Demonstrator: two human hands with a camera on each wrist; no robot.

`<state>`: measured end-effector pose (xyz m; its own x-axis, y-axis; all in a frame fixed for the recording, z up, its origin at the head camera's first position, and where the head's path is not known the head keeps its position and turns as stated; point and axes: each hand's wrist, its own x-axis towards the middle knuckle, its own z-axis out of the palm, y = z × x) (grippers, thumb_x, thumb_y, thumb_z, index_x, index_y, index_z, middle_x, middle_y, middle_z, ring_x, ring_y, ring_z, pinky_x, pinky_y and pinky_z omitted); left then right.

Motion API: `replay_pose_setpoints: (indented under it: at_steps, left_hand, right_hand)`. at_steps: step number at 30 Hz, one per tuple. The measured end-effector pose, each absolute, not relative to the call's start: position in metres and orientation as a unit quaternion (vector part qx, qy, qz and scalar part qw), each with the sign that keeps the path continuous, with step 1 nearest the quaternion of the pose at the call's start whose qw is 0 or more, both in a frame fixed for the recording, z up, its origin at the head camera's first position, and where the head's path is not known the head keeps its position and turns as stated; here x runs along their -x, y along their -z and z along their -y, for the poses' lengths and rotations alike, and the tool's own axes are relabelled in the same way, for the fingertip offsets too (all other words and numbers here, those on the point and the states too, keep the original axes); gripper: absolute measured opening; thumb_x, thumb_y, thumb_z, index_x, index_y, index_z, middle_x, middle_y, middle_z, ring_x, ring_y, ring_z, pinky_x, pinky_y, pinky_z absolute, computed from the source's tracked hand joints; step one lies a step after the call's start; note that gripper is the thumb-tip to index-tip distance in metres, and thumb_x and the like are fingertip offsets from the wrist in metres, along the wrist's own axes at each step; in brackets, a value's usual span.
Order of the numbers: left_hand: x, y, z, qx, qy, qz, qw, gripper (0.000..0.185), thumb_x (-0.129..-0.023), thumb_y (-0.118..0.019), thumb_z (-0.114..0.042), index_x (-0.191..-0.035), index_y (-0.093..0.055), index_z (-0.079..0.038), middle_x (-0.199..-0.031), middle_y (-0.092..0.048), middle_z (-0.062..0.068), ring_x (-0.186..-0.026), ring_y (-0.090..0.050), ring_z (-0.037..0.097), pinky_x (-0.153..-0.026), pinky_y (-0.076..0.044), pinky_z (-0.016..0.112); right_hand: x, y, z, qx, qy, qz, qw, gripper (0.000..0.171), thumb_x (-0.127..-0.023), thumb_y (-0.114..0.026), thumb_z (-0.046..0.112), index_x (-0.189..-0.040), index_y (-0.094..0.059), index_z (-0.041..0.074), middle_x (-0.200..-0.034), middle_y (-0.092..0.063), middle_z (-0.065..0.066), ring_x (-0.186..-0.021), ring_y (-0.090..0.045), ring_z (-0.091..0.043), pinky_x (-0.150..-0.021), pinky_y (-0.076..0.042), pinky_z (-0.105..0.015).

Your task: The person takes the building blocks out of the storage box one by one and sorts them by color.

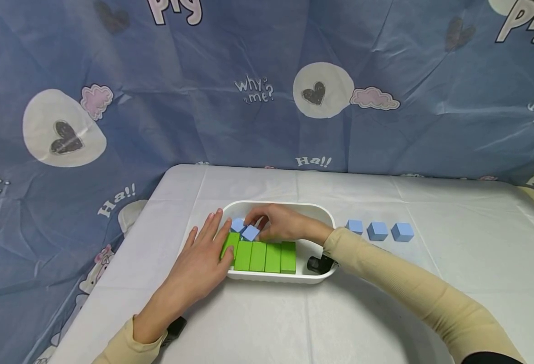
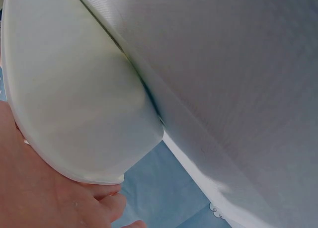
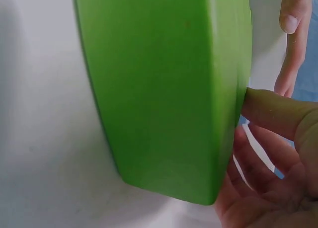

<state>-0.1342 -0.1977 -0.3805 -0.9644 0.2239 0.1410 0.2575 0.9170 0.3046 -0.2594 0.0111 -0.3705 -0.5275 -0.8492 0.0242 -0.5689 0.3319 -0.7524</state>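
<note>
Here, a white tray (image 1: 326, 215) sits on a desk (image 1: 431, 283) covered with a white cloth, in front of a blue printed sheet (image 1: 249, 76) hung as a backdrop. Inside the tray, along its near wall, five green blocks (image 1: 262, 256) stand side by side in a row, touching one another. Behind the left end of that row lie two light blue cubes: one (image 1: 237, 224) rests just beside the tray's far-left corner, and the other (image 1: 251, 232) is pinched between the curled fingers and thumb of the right hand (image 1: 278, 222), tilted and touching the top edge of the green row. The left hand (image 1: 203, 260) lies flat on the desk against the tray's left side, its fingers straight and together, the fingertips reaching over the rim to touch the leftmost green block. The left wrist view shows the tray's outer wall (image 2: 74, 99) pressed by that hand's palm; the right wrist view shows a green block (image 3: 164, 89) close up with the right hand's fingers (image 3: 271, 111) curled beside it. Three more light blue cubes (image 1: 378, 230) stand in a line on the desk to the right of the tray, apart from one another. Both forearms wear beige sleeves (image 1: 408, 288).
</note>
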Motion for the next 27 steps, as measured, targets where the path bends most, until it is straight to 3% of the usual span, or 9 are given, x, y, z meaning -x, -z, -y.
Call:
replay_pose_setpoints:
  at_steps: [6,13,27]
  left_hand:
    - [0.133,0.381,0.198,0.124,0.164,0.977,0.052,0.057,-0.103,-0.042,-0.033,-0.153,-0.035,-0.006,-0.164,-0.011,0.01,-0.15,-0.006,0.025,-0.115,-0.01,0.057]
    - [0.133,0.381,0.198,0.125,0.16,0.978,0.051,0.058,-0.103,-0.042,-0.033,-0.153,-0.034,-0.006,-0.164,-0.01,0.01,-0.15,-0.006,0.025,-0.115,-0.009,0.057]
    - [0.134,0.379,0.198,0.121,0.155,0.979,0.049,0.059,-0.102,-0.042,-0.033,-0.153,-0.033,-0.005,-0.164,-0.011,0.011,-0.15,-0.006,0.025,-0.115,-0.011,0.058]
  right_hand:
    - [0.258,0.37,-0.01,0.443,0.365,-0.795,0.196,0.03,-0.088,-0.072,0.002,-0.118,-0.067,0.003,-0.112,-0.066,-0.005,-0.099,-0.064,-0.017,-0.088,-0.051,-0.027]
    - [0.257,0.366,-0.011,0.439,0.397,-0.779,0.206,0.03,-0.09,-0.067,-0.001,-0.12,-0.064,0.002,-0.12,-0.063,-0.008,-0.106,-0.064,-0.023,-0.091,-0.051,-0.029]
    - [0.256,0.341,-0.016,0.411,0.442,-0.773,0.195,0.033,-0.09,-0.071,0.005,-0.121,-0.062,0.003,-0.116,-0.061,-0.009,-0.1,-0.067,-0.019,-0.088,-0.052,-0.026]
